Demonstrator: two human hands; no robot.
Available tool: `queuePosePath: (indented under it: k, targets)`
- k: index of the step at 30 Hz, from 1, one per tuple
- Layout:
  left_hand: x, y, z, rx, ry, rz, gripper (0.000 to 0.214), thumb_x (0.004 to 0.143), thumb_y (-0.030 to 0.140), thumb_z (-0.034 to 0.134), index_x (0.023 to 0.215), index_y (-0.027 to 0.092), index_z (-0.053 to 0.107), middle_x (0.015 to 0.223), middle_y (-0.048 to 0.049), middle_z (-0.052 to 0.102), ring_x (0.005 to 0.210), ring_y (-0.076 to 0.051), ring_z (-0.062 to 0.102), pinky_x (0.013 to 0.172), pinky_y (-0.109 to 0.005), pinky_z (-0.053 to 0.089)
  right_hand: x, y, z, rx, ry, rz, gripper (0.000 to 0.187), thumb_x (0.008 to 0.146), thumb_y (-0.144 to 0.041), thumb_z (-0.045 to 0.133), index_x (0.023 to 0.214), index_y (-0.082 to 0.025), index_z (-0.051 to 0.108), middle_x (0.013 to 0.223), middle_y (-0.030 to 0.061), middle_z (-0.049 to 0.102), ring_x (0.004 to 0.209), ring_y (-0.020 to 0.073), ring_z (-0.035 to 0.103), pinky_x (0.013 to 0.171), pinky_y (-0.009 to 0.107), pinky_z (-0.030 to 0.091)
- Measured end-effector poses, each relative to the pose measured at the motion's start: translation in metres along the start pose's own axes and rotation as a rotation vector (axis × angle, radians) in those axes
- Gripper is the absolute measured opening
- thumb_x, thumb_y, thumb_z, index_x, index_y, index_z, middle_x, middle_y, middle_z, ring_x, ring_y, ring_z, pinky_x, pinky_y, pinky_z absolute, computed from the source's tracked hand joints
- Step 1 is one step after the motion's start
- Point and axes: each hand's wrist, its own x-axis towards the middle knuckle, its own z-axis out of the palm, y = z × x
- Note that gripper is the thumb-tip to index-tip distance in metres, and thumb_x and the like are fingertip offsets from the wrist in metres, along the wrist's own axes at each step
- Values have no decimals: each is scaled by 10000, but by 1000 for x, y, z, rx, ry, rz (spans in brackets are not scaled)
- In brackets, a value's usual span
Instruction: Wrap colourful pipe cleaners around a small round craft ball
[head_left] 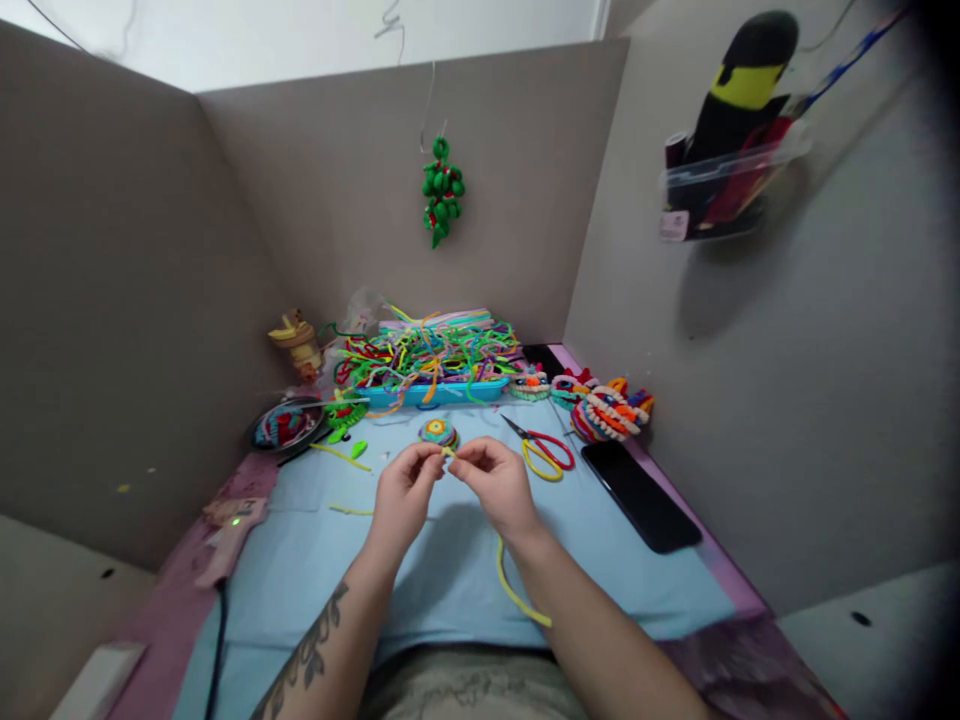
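Note:
Over the blue cloth, my left hand (407, 490) and my right hand (498, 482) meet fingertip to fingertip. Both are closed in a pinch on a yellow pipe cleaner (448, 452), of which a small bent piece shows between them. Below my right wrist hangs a longer yellow pipe cleaner length (517, 592); whether it joins the pinched piece is hidden. Just beyond my fingers sits a round multicoloured coiled piece (438, 431). Scissors (541, 450) with red and yellow handles lie to the right of my right hand.
A blue tray (427, 394) heaped with coloured pipe cleaners stands at the back. On the right lie a phone (642, 497) and several woven pieces (611, 410). A glue gun (233, 535) with its cord is at left, near a dark round dish (288, 428). Grey partitions enclose the table.

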Motion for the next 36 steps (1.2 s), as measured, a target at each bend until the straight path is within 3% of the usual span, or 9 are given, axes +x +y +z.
queuePosePath:
  k: [4,10,17,22,30,36]
  targets:
    - [-4,3,-2,23,-10,15,162,771,312,590,825,167,640,703,-13,636,657,-135,582,627,-245,474,-3,-5,1,-33,-27,-13,78,706,-243,685,710,-175,648,646,-2,633,596,123,567,586,242,470]
    - [-7,0,-1,53,-16,55,151,778,314,592,810,171,630,670,-8,614,620,-133,563,580,-234,457,-3,-4,-1,-207,-6,-185,63,762,-225,627,733,-181,662,782,34,610,739,144,580,614,234,468]
    - [-5,-3,-7,295,-16,262,124,810,281,576,782,197,662,726,-31,639,669,-151,572,621,-253,437,-1,0,-2,-159,-46,-109,87,707,-223,680,783,-180,682,662,-6,598,582,111,529,549,225,436]
    - [-3,0,-12,327,-70,311,120,802,277,585,765,200,670,739,-44,659,678,-160,587,624,-256,447,-3,-4,-5,-240,-59,-225,39,729,-210,664,718,-188,693,673,6,572,613,117,529,559,230,423]
    - [-6,1,-8,158,-75,53,155,778,328,594,778,178,635,580,11,596,526,-128,560,525,-228,448,-8,-6,-3,-331,-77,-335,108,748,-114,574,721,-196,639,698,-3,542,622,114,515,550,228,408]
    - [-9,3,-4,142,-93,-19,217,816,368,501,734,186,587,596,26,572,471,-99,495,482,-212,400,-8,-5,-2,-367,-82,-376,117,757,-101,546,754,-198,612,746,2,553,639,115,518,566,232,424]
